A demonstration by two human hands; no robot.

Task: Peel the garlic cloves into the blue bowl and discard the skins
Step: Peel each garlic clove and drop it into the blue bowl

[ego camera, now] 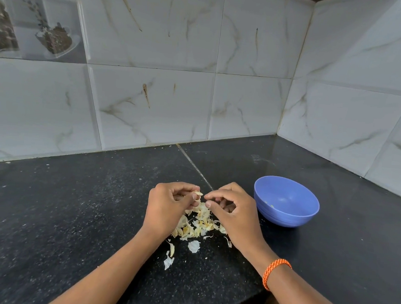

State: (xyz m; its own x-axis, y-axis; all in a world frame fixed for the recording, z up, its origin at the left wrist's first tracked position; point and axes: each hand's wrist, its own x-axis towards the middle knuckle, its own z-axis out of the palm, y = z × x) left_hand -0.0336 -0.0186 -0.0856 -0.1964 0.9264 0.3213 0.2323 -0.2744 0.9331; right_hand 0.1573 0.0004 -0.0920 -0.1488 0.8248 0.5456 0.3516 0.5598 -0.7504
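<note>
Many skins [197, 223] lie heaped left of the blue bowl [286, 201], so we judge peeling well advanced. Our left hand [170, 205] pinches a garlic clove [197, 193]; our right hand [230, 208] curls its fingertips at it, grip unclear. Discarding remains.

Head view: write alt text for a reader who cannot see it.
Two hands work above a pile of garlic skins on a black counter: the left hand pinches a garlic clove while the right hand reaches its fingertips to it. A blue bowl stands right of the hands, near a tiled corner.
</note>
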